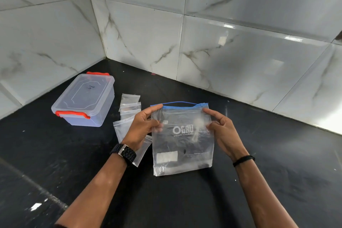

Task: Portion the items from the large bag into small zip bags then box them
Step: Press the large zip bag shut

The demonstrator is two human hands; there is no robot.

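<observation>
**Big zip bag held up in both hands**

The left hand (pixel 140 126) pinches the upper left edge of the big bag (pixel 183 140), thumb in front and fingers behind, so its grip is closed on the plastic. The right hand (pixel 222 129) pinches the upper right edge the same way. The bag hangs upright above the black worktop (pixel 277 172), at centre. Its blue zip strip (pixel 177 102) bows apart at the top. White lettering shows through the clear plastic mirrored, reading "URBO" from the far side; a smaller line beneath it is too fine to read. A white blank label patch (pixel 167 156) sits low on the left.

At 9 o'clock of the bag, partly under the left wrist, lie the small bags (pixel 129 109), overlapping. At 10 o'clock stands the box (pixel 85 100), clear, lid on, with red clasps and a faint scribble on the lid I cannot read. Marbled tiles (pixel 240 52) back the corner.
</observation>
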